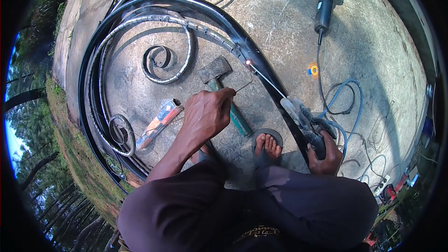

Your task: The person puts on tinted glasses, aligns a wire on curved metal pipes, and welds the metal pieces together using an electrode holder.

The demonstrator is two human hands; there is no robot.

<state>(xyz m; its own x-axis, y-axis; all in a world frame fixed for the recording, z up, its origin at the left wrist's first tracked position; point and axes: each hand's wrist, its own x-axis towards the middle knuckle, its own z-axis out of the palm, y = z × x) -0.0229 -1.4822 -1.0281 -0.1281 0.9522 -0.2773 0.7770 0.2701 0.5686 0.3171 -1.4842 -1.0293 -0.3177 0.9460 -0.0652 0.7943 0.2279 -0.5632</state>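
Observation:
My right hand is closed around a welding electrode holder. A thin welding electrode runs from its jaws to a small bright glow at the edge of a curved black metal bar. The glow lies where a notched, curved metal strip meets that bar. Fingers pinched together, my left hand grips a thin bent metal rod, whose bend sits just below the glow. Under and beside the left hand lies a heavy hammer with a green handle.
An opened packet of rods lies left of my left forearm. Scrolled metal strip stands inside the curved bar. At the upper right are an angle grinder and a yellow-orange ring. Blue cable loops at the right, near a power strip.

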